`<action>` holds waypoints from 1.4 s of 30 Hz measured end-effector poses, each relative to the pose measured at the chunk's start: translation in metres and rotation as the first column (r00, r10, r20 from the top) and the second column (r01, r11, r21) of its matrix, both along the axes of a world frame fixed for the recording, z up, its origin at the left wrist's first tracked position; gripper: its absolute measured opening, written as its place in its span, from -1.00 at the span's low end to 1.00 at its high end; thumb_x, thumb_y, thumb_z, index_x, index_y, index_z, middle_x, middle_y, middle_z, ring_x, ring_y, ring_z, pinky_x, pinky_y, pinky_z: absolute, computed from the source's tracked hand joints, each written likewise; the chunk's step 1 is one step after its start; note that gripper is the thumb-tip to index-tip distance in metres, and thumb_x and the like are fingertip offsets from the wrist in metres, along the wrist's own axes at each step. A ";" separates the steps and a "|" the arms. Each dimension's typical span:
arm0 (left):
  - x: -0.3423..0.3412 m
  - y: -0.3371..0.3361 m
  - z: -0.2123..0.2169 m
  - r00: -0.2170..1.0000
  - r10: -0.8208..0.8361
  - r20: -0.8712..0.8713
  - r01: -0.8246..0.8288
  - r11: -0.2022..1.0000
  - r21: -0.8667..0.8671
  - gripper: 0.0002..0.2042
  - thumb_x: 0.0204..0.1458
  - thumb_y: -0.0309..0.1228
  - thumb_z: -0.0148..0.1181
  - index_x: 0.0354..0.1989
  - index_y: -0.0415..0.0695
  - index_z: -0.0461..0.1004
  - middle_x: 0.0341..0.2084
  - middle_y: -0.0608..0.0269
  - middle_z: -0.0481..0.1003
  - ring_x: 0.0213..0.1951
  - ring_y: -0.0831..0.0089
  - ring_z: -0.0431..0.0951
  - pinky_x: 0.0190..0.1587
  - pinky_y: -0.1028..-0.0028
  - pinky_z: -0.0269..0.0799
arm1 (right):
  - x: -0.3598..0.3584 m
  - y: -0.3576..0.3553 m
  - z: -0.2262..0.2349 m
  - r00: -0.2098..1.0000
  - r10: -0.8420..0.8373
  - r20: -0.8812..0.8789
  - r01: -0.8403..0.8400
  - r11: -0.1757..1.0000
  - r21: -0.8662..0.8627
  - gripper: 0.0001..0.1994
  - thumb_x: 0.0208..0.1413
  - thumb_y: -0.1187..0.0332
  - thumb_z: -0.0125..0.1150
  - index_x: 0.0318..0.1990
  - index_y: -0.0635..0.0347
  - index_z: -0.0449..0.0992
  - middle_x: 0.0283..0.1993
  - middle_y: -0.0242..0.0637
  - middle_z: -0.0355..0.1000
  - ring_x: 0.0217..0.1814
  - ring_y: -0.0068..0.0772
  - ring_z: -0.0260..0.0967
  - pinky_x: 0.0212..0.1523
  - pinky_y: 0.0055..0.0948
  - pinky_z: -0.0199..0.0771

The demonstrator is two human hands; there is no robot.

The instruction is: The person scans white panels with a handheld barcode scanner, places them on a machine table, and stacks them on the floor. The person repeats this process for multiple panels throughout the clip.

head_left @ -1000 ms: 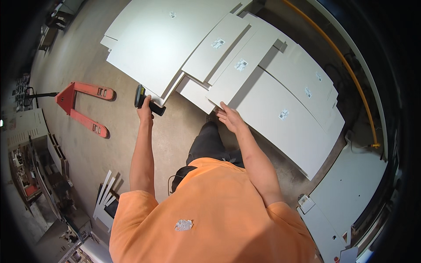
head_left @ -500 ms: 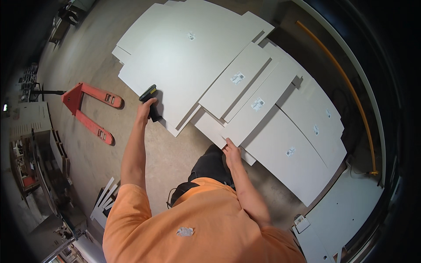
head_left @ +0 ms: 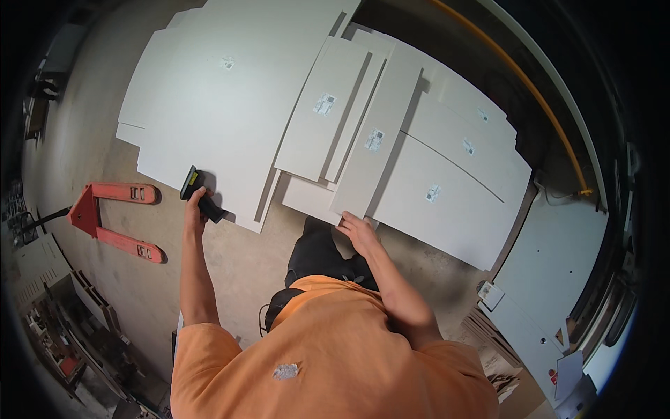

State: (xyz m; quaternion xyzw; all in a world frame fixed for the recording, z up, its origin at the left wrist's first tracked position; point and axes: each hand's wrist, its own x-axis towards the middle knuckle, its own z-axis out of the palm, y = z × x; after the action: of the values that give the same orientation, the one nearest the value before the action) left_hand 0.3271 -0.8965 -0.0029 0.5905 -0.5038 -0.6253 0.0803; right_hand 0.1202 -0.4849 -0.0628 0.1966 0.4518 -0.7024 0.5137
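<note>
My left hand point(head_left: 196, 204) is closed around the handle of a black handheld scanner point(head_left: 189, 183), held over the near left part of a large white panel point(head_left: 216, 105). My right hand point(head_left: 360, 232) grips the near end of a long narrow white panel point(head_left: 391, 91), fingers on top; its underside is hidden. That panel lies on other boards and carries a printed label point(head_left: 374, 140). Just left of it is another narrow labelled white panel point(head_left: 314, 133). To the right, more flat white panels point(head_left: 447, 209) bear labels.
A red pallet jack point(head_left: 85, 213) stands on the floor at left. An orange-yellow bar point(head_left: 520, 73) curves along the far right. At right is a pale flat surface point(head_left: 558, 244), with stacked brown boards point(head_left: 488, 335) beside it. Shelving with materials point(head_left: 63, 349) is at lower left.
The whole view has turned, so the panels sit further left and the pallet jack lower. The scanner in my left hand has tilted. My right hand stays at the narrow panel's end.
</note>
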 end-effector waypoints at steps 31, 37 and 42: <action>0.006 -0.029 -0.011 0.982 0.024 -0.185 -0.006 0.996 0.094 -0.76 0.07 -0.20 0.27 -0.19 -0.06 0.52 -0.37 0.42 0.54 -0.42 0.63 0.48 -0.44 0.56 0.38 | 0.028 -0.001 0.008 0.996 -0.065 -0.063 0.076 0.976 0.205 -0.66 0.15 0.31 0.31 0.04 0.18 0.47 -0.04 -0.32 0.45 -0.02 -0.45 0.42 -0.22 -0.37 0.58; -0.002 -0.019 0.005 0.985 -0.059 -0.163 0.068 0.996 0.049 -0.73 0.07 -0.12 0.24 -0.25 -0.05 0.56 -0.48 0.47 0.50 -0.63 0.71 0.35 -0.64 0.61 0.16 | 0.024 -0.002 0.023 0.980 -0.139 -0.140 0.166 0.965 0.205 -0.72 0.16 0.30 0.30 -0.07 0.29 0.55 -0.14 -0.29 0.52 -0.13 -0.43 0.48 -0.27 -0.41 0.58; 0.008 -0.022 0.002 0.984 -0.111 -0.136 0.114 0.993 0.013 -0.66 0.11 -0.08 0.20 -0.23 -0.13 0.58 -0.55 0.49 0.44 -0.72 0.72 0.28 -0.74 0.63 0.02 | 0.023 -0.010 0.021 0.982 -0.119 -0.147 0.151 0.962 0.227 -0.76 0.15 0.31 0.31 -0.11 0.25 0.54 -0.13 -0.36 0.50 -0.11 -0.47 0.47 -0.27 -0.43 0.55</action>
State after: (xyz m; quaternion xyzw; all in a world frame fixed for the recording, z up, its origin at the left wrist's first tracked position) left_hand 0.3352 -0.9183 -0.0013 0.5182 -0.5231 -0.6727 0.0728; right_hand 0.1433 -0.4950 -0.0415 0.2398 0.5510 -0.6883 0.4063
